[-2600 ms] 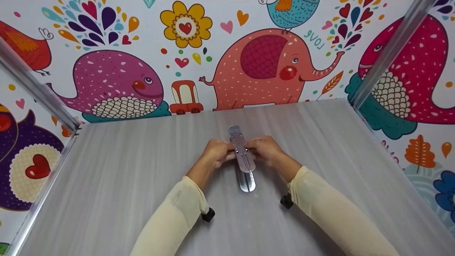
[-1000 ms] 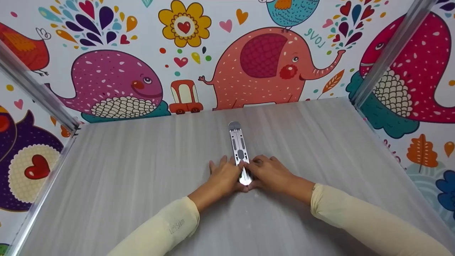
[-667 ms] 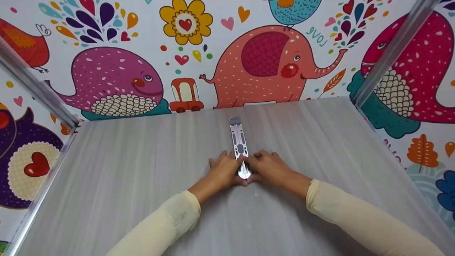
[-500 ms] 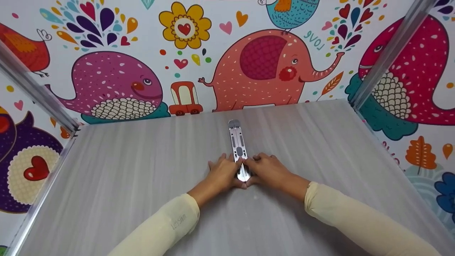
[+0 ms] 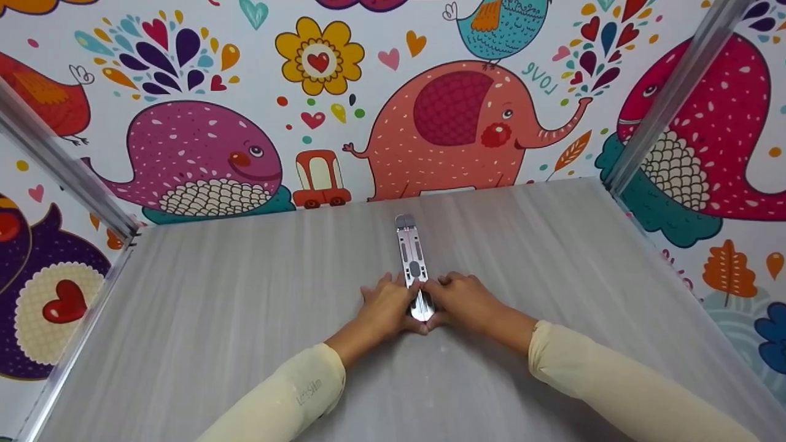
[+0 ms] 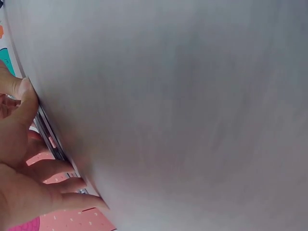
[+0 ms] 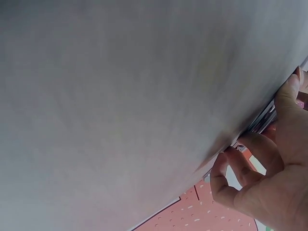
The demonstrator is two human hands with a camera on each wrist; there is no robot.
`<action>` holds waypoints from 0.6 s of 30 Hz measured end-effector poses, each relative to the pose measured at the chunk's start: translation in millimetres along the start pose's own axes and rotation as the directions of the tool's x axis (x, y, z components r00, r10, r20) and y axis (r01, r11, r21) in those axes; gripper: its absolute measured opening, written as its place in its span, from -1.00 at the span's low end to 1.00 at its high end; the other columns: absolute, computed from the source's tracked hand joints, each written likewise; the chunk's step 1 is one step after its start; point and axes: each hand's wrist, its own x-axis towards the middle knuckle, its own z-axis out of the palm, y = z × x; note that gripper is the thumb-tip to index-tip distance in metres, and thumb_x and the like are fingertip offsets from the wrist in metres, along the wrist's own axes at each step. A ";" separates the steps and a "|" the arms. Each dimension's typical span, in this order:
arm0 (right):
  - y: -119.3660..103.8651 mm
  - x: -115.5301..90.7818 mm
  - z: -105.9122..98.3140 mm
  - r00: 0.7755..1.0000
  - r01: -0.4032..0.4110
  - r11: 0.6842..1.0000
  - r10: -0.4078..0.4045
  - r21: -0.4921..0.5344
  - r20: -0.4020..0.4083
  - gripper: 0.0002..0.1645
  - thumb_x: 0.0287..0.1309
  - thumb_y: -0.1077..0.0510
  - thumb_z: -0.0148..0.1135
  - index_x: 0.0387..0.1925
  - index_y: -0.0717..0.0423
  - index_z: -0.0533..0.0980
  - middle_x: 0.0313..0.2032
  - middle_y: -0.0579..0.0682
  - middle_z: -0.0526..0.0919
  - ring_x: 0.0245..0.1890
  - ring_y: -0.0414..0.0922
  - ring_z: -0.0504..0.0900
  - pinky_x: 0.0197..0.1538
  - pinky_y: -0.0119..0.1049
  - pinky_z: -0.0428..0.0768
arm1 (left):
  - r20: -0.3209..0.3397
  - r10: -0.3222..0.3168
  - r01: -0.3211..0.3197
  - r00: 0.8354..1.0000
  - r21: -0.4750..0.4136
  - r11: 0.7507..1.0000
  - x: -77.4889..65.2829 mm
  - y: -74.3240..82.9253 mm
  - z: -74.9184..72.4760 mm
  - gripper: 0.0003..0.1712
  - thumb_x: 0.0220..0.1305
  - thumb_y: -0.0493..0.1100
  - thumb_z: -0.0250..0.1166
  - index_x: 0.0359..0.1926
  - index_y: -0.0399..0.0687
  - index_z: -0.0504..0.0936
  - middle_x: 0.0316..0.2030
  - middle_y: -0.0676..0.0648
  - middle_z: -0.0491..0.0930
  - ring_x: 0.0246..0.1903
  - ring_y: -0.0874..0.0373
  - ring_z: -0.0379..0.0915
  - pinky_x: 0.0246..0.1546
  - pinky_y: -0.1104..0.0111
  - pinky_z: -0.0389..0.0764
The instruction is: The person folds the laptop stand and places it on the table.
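A slim silver folding metal stand [image 5: 413, 252] with slots and rounded ends lies lengthwise on the grey table, its hinged end pointing away. At its near end my left hand [image 5: 384, 307] grips the left side, thumb by the rounded tip and index finger on top; its other fingers spread toward the table. My right hand [image 5: 470, 301] grips the right side in the same manner, its outer fingers bent. The two hands meet at the tip and partly cover the near end. In the left wrist view the stand [image 6: 53, 142] shows only as a thin dark edge behind the fingers.
The grey wood-grain table [image 5: 245, 319] spreads out on both sides of the hands. Walls with printed cartoon animals [image 5: 448, 147] enclose it at the back and sides, with metal corner posts [image 5: 669, 98] at the left and right.
Earlier both hands held the stand farther away, its pinkish plate uppermost. Now it lies with its slotted silver side up, held at the near end. Over the last second the hands stay nearly still.
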 end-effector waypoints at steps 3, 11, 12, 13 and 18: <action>-0.9 1.4 -1.3 1.000 -0.009 1.000 0.009 0.008 0.003 -0.11 -0.10 -0.32 0.46 0.27 -0.08 0.50 -0.14 0.15 0.75 -0.08 0.12 0.69 -0.19 0.11 0.64 | 0.005 -0.005 0.005 1.000 -0.005 1.000 1.2 -0.5 -1.9 0.13 -0.14 0.28 0.60 0.47 0.07 0.42 0.34 -0.28 0.48 0.34 -0.34 0.34 0.00 -0.54 0.36; -1.7 6.1 -7.4 0.999 -0.011 0.997 0.007 0.073 0.050 -0.09 -0.01 -0.32 0.45 0.34 -0.06 0.45 -0.03 0.16 0.75 0.03 0.16 0.69 -0.11 0.17 0.63 | 0.022 -0.018 0.019 1.000 -0.060 0.998 -0.6 -7.2 -6.2 0.09 -0.08 0.25 0.61 0.47 0.08 0.41 0.42 -0.27 0.39 0.41 -0.37 0.24 0.07 -0.58 0.28; -0.2 6.3 -9.5 0.998 -0.013 0.995 0.006 0.101 0.069 -0.10 0.02 -0.31 0.45 0.35 -0.05 0.44 0.01 0.15 0.74 0.06 0.15 0.68 -0.06 0.17 0.63 | 0.029 -0.011 0.014 1.000 -0.083 0.996 -0.8 -8.5 -6.9 0.09 -0.08 0.24 0.62 0.47 0.07 0.41 0.42 -0.25 0.39 0.42 -0.37 0.23 0.08 -0.58 0.26; 2.1 6.1 -11.6 0.996 -0.020 0.991 0.009 0.130 0.085 -0.11 0.05 -0.30 0.45 0.35 -0.03 0.44 0.04 0.15 0.73 0.08 0.14 0.67 -0.01 0.16 0.63 | 0.038 -0.002 0.006 0.999 -0.113 0.994 -0.8 -10.2 -7.7 0.11 -0.08 0.23 0.63 0.48 0.06 0.39 0.44 -0.24 0.36 0.43 -0.38 0.21 0.09 -0.58 0.24; 24.3 3.3 -25.8 0.997 -0.067 0.966 0.054 0.251 0.059 -0.20 0.22 -0.20 0.39 0.38 0.08 0.43 0.12 0.09 0.71 0.09 0.08 0.69 0.15 0.06 0.61 | 0.043 0.036 -0.025 0.998 -0.241 0.970 -6.9 -25.4 -19.7 0.07 0.03 0.15 0.59 0.49 -0.09 0.35 0.45 -0.32 0.32 0.44 -0.38 0.19 0.26 -0.44 0.25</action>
